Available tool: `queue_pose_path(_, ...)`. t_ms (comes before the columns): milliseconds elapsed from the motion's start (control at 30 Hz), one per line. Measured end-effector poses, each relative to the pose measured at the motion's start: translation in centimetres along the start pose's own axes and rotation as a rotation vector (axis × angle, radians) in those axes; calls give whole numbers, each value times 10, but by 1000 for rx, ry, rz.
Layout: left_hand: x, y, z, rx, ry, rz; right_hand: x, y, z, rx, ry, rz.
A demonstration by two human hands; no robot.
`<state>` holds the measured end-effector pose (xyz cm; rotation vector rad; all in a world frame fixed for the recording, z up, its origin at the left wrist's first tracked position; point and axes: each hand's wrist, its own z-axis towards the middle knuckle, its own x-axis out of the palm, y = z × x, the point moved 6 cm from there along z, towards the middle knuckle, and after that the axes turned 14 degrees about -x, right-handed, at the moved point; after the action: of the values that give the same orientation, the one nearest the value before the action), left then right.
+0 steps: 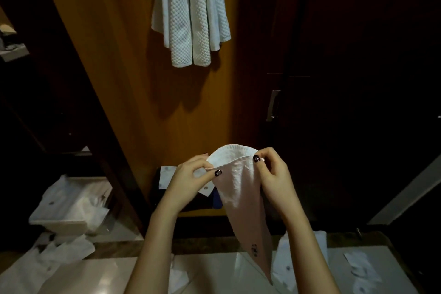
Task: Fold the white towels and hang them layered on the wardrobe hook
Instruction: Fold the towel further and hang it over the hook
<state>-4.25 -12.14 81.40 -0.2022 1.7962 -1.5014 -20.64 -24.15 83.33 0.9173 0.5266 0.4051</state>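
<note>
Pinching the top edge of a small towel [238, 188] between thumb and fingertips, the left hand [191, 181] and the right hand [272, 174] are holding it up in front of the wardrobe [133, 83], each grip narrow and closed on the cloth. The towel is hanging from that edge in a long tapering drop, its tip reaching down over the pale surface [214, 272]. The edge between the hands is bowing open into a rounded loop, so the layers are not lying flat together. Other white towels [191, 12] are already hanging high on the wardrobe, well above the hands; the hook is lying out of view past the top of the frame. Judging by this, the person is working on the fold that comes before hanging. To do it well, she or he is probably needing to draw the hands apart until the looped edge is pulled taut, match the corners, and let the drop straighten before lifting. Raising it while it is tapering like this is risking a crooked layer over the hung towels, and the loose tip is passing near the clothes [69, 200] lying below.
</note>
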Motion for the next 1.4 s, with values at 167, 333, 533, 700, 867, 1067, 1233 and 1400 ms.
queue_pose_path(167,-7,10,3,17,71,-151,-11,-13,-4,68,51,-29)
queue_pose_path(333,-17,0,7,56,61,-307,-15,-15,-2,28,12,-116)
queue_pose_path(533,-37,1,10,79,-95,-452,-5,3,10,-75,-43,-96)
queue_pose_path(700,-62,7,11,30,-89,-278,6,15,14,-92,-64,-13)
queue_pose_path(867,-57,-13,6,143,-114,210,26,23,13,-146,56,-57)
queue_pose_path(1067,-7,-14,2,-7,196,261,33,27,13,-198,164,-131)
queue_pose_path(1233,-9,-10,5,10,161,235,27,22,8,-121,152,-108)
queue_pose_path(1400,-15,-7,8,60,168,241,25,8,2,59,250,-124)
